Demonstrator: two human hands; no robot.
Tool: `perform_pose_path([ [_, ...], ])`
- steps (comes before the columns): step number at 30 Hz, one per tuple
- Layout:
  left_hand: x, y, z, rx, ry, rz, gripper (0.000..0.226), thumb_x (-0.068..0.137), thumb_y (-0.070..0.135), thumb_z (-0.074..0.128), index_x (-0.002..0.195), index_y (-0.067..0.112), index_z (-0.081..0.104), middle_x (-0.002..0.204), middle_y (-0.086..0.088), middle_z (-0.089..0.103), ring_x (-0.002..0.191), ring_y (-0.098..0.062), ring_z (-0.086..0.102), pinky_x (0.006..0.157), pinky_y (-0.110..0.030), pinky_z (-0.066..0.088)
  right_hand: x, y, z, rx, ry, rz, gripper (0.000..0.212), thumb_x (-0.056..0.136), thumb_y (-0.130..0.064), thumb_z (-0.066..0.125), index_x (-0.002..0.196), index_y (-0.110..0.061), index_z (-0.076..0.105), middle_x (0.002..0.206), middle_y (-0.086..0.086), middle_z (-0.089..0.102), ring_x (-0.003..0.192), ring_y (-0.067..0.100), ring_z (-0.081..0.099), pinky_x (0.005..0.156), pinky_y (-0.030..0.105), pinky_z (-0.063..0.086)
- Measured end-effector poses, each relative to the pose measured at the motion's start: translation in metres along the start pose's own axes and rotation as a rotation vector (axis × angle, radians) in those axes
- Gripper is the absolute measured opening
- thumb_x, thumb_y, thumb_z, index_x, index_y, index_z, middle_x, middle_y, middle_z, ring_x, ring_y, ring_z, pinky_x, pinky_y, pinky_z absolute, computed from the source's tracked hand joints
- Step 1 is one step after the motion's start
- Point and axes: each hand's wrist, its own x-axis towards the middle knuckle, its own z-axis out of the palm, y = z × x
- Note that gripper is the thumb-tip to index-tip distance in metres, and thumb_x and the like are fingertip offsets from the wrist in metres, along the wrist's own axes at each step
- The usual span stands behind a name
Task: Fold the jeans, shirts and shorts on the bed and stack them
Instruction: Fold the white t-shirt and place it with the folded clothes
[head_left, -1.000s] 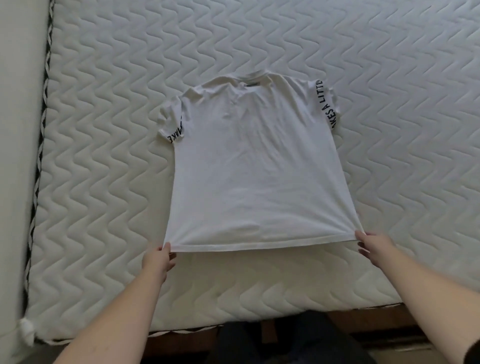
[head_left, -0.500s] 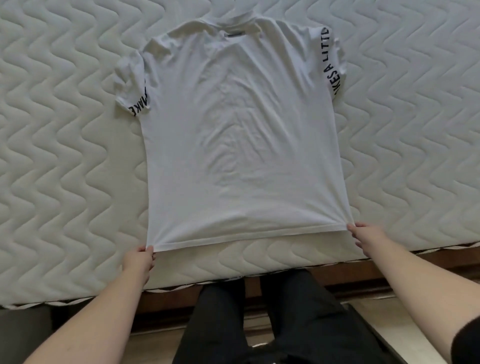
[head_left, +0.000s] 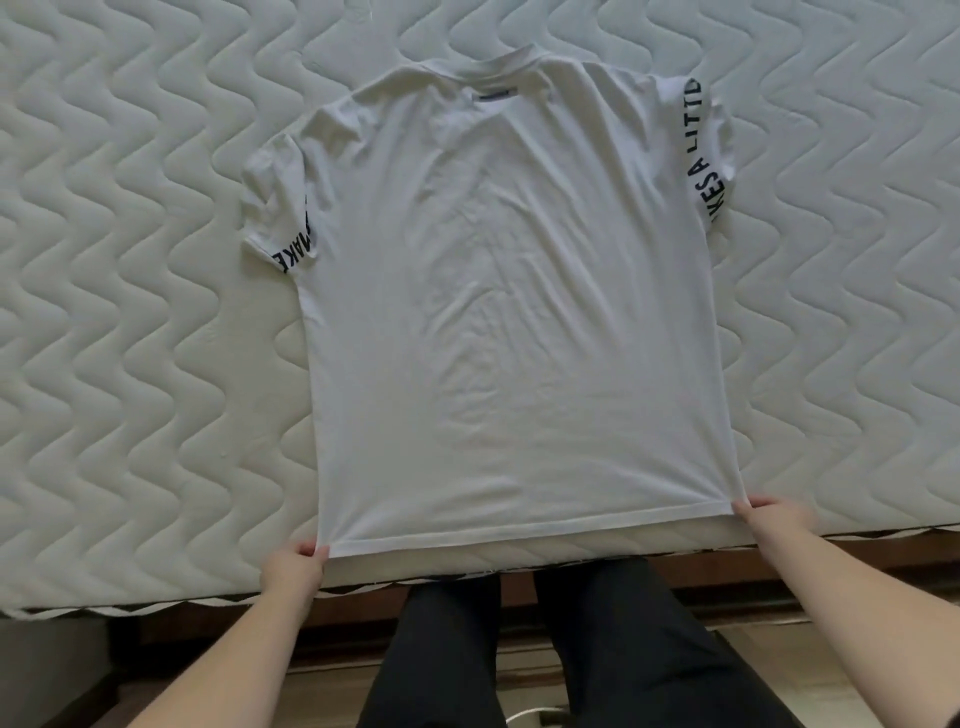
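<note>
In the head view, a white T-shirt (head_left: 514, 312) lies spread flat on the quilted mattress (head_left: 119, 322) of the bed, collar away from the person and hem close to the near edge, with black lettering running along both short sleeves. The left hand (head_left: 293, 569) pinches the hem's left corner between thumb and fingers (head_left: 306, 548), and the right hand (head_left: 774, 519) grips the right corner the same way, so both are closed on cloth and the hem is drawn taut between them. The body of the shirt carries soft creases down its middle, and the left sleeve is bunched and partly tucked under itself. No jeans, shorts or finished stack show here, so I judge the shirt is at the smoothing stage with its folds not yet made. The risks from here look modest but real: pulling the hem further toward the person could drag it off the mattress edge, which sits just beside it; uneven tension between the two corners could skew the shirt; and folding over the crumpled left sleeve would likely lock in a lump and leave a lopsided bundle that stacks poorly. The person's dark trousers (head_left: 639, 649) stand against the bed frame below.
</note>
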Motion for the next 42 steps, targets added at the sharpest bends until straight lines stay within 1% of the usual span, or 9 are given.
perform_pose_path([
  [4,-0.011,0.013,-0.001,-0.046,0.044,-0.007,0.037,0.081,0.021,0.078,0.112,0.003,0.065,0.109,-0.018,0.069,0.104,-0.037,0.062,0.095,-0.047,0.048,-0.012,-0.021,0.006,-0.149,0.115,0.006,0.043,0.086,-0.014,0.070,0.126,-0.004,0.058,0.130,0.026,0.053,0.116,0.044,0.051,0.099,0.047,0.044],
  [7,-0.020,0.033,-0.008,-0.024,0.153,0.019,0.048,0.080,0.025,0.078,0.118,0.003,0.059,0.112,-0.018,0.066,0.103,-0.038,0.061,0.087,-0.040,0.047,-0.037,-0.058,0.011,-0.084,0.306,-0.005,0.043,0.084,-0.007,0.061,0.126,-0.011,0.050,0.139,0.024,0.039,0.122,0.042,0.043,0.103,0.048,0.037],
  [9,-0.023,0.052,-0.015,-0.056,0.229,0.067,0.042,0.080,0.023,0.075,0.115,0.004,0.059,0.109,-0.019,0.064,0.100,-0.038,0.060,0.082,-0.040,0.045,-0.054,-0.084,0.018,0.009,0.318,-0.070,0.039,0.086,-0.006,0.053,0.125,-0.010,0.049,0.139,0.021,0.038,0.122,0.042,0.043,0.102,0.050,0.036],
  [14,-0.018,0.111,-0.032,-0.189,0.248,0.202,0.024,0.085,0.016,0.066,0.106,0.007,0.060,0.099,-0.014,0.065,0.093,-0.033,0.060,0.079,-0.038,0.046,-0.106,-0.151,0.069,0.188,0.199,-0.441,0.033,0.087,-0.006,0.054,0.120,-0.004,0.055,0.122,0.021,0.055,0.113,0.037,0.051,0.096,0.041,0.040],
  [18,-0.005,0.155,-0.047,-0.199,0.244,0.397,0.023,0.085,0.015,0.066,0.107,0.011,0.061,0.099,-0.010,0.065,0.090,-0.026,0.060,0.075,-0.030,0.041,-0.155,-0.200,0.122,0.226,-0.029,-0.633,0.031,0.091,-0.009,0.052,0.122,-0.013,0.054,0.117,0.009,0.057,0.101,0.026,0.057,0.088,0.039,0.048],
  [20,0.002,0.177,-0.057,-0.182,0.236,0.489,0.027,0.085,0.016,0.067,0.111,0.011,0.060,0.104,-0.008,0.063,0.092,-0.021,0.058,0.079,-0.030,0.042,-0.177,-0.221,0.146,0.221,-0.129,-0.705,0.034,0.092,-0.010,0.051,0.125,-0.016,0.054,0.119,0.004,0.058,0.103,0.022,0.057,0.094,0.044,0.049],
  [26,0.030,0.241,-0.088,-0.153,0.190,0.702,0.040,0.087,0.017,0.065,0.126,0.013,0.056,0.121,-0.004,0.058,0.110,-0.018,0.054,0.090,-0.025,0.039,-0.224,-0.285,0.202,0.044,-0.298,-0.983,0.048,0.097,-0.016,0.046,0.144,-0.023,0.044,0.143,-0.006,0.047,0.132,0.011,0.041,0.109,0.027,0.032],
  [34,0.077,0.314,-0.123,-0.097,0.198,0.876,0.059,0.089,0.024,0.065,0.143,0.017,0.043,0.141,-0.002,0.047,0.127,-0.019,0.045,0.104,-0.029,0.035,-0.240,-0.412,0.270,-0.327,-0.142,-1.283,0.060,0.100,-0.027,0.042,0.156,-0.022,0.020,0.164,-0.003,0.012,0.150,0.015,0.010,0.119,0.032,0.008],
  [42,0.112,0.405,-0.134,0.051,0.368,0.985,0.065,0.094,0.034,0.059,0.151,0.018,0.031,0.155,-0.004,0.033,0.143,-0.023,0.028,0.115,-0.037,0.022,-0.237,-0.497,0.325,-0.445,0.037,-1.514,0.057,0.104,-0.028,0.030,0.157,-0.022,0.011,0.165,-0.005,0.004,0.151,0.010,0.000,0.121,0.028,0.001],
])
